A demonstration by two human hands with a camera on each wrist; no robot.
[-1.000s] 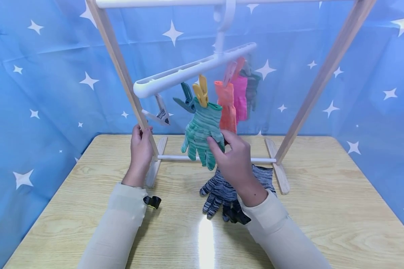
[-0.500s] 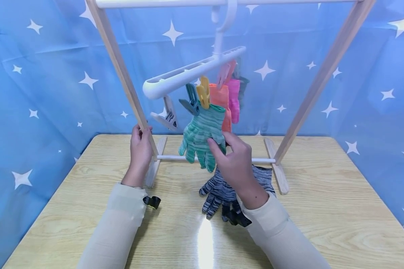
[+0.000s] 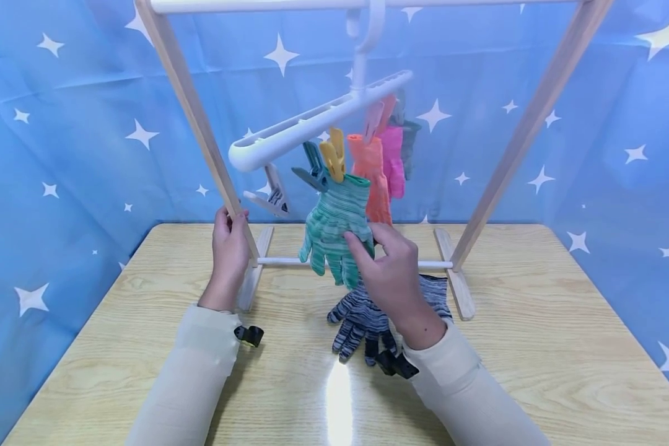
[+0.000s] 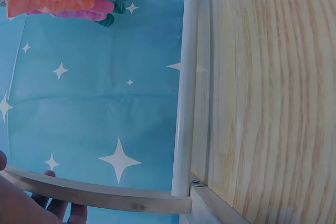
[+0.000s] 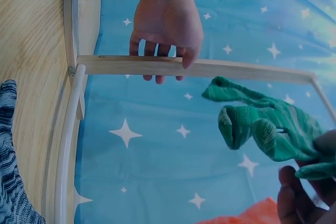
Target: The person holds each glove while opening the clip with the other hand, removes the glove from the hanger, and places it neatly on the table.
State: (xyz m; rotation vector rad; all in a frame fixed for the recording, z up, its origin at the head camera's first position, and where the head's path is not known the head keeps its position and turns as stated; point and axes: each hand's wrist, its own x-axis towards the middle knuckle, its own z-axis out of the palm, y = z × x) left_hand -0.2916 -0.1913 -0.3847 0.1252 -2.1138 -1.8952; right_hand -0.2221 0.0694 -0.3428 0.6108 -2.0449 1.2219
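My left hand (image 3: 230, 248) grips the left wooden post (image 3: 192, 111) of a drying rack; in the right wrist view its fingers wrap round that post. My right hand (image 3: 391, 269) pinches the side of a green striped glove (image 3: 337, 214) between thumb and fingers. This glove hangs fingers down, its cuff held by a yellow clothespin (image 3: 333, 158) under a white clip hanger (image 3: 295, 131). Beside the yellow one hangs a dark green clothespin (image 3: 313, 170). A dark grey striped glove (image 3: 362, 317) lies on the table (image 3: 535, 347) below, partly hidden by my right arm.
Further along the hanger hang an orange glove (image 3: 370, 176), a pink glove (image 3: 393, 160) and a grey-green glove (image 3: 409, 145). A pale clothespin (image 3: 274, 197) dangles at its near end. A white rod (image 3: 287, 261) joins the rack's feet low down. A blue starry curtain (image 3: 580, 155) stands behind.
The hanger's near end swung right and then partly back left, its clipped gloves swaying with it. Both hands keep their holds almost in place; the whole view has shifted slightly.
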